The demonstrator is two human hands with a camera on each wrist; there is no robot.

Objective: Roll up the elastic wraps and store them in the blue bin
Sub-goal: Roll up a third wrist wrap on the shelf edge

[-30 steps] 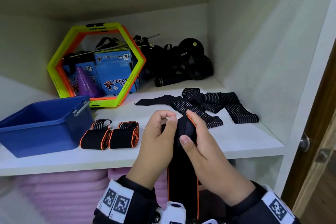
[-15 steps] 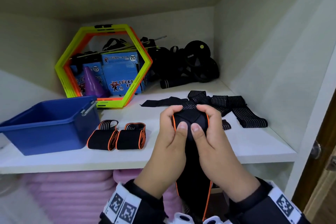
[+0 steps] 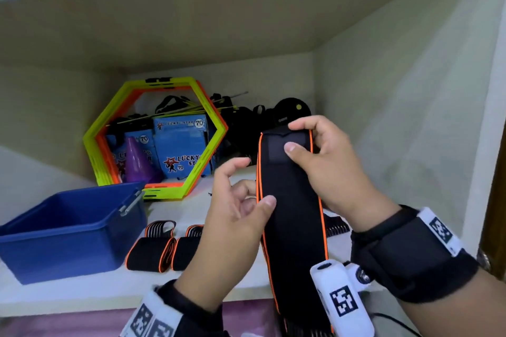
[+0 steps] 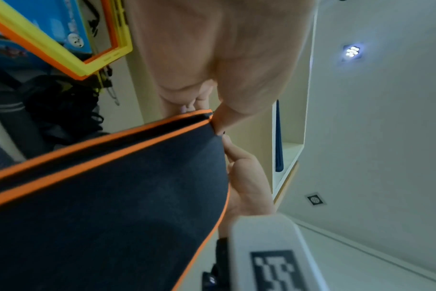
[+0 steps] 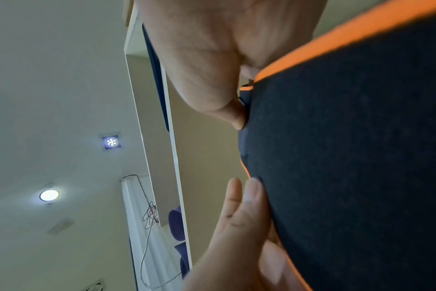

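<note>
Head view: the orange-edged wrap (image 3: 290,200) is held upright before the shelf (image 3: 82,290), its top end pinched by the right hand (image 3: 325,161) at 1 o'clock; the left hand (image 3: 235,216) rests a thumb on its left edge, fingers loosely curled. The blue bin (image 3: 68,230) sits at 9 o'clock. A second ago both hands cupped a started roll; now it is unrolled and raised.

Left wrist view: doubled layers (image 4: 100,177) are seen, which could skew if rolled unevenly.

Right wrist view: the thumb (image 5: 234,114) presses the end; slackening would drop it.
</note>
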